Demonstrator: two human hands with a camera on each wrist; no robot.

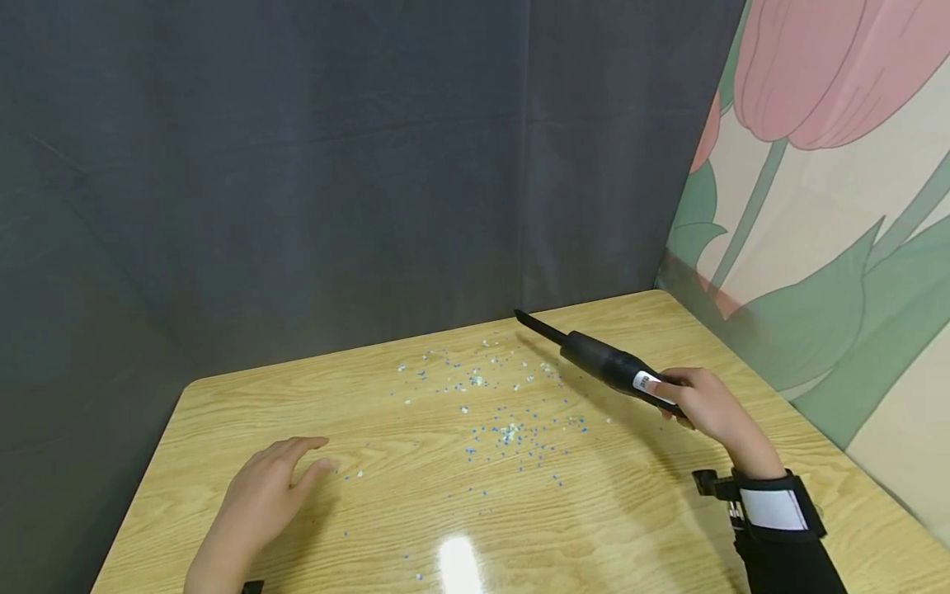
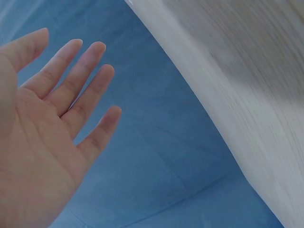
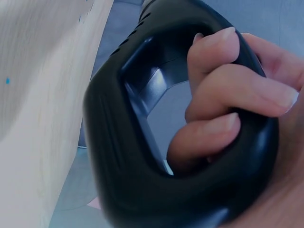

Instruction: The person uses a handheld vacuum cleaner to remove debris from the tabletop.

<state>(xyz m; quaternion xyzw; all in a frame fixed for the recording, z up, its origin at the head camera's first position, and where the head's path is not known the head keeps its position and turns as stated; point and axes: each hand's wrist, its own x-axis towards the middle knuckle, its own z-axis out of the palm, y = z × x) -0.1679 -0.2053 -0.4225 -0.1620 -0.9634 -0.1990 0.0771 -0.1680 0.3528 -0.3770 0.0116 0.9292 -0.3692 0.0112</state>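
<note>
Worked at a wooden tabletop (image 1: 245,408) against a dark curtain (image 1: 356,181) hanging at twelve o'clock. Held the left hand (image 1: 267,483) at eight o'clock from the main spread of blue and whitish bits (image 1: 510,432), with fingers loosely spread and nothing between them; in the left wrist view, showed a bare palm beside the table's edge. Had a few stray bits just off the left fingertips, toward three o'clock, and the thickest litter across the middle of the wood. Aimed a slim black nozzle (image 1: 542,327) toward ten o'clock, with its tip near the far edge, beyond most of the bits. Bore behind it a black handheld device (image 1: 604,363), resembling a small vacuum, tilted and apparently clear of the surface, judging by the separate shadow. Gripped its looped handle (image 3: 104,137) in the right hand (image 1: 701,403), at three o'clock from the bits, with fingers curled through the loop and around the bar. Could not tell from any view whether switched on. Seemed, on the evidence, to be at the stage of positioning the device, with plenty of bits yet uncollected. Appeared to call next for bringing the tip back toward six o'clock and low over the nearest clump, with the left hand well aside.
</note>
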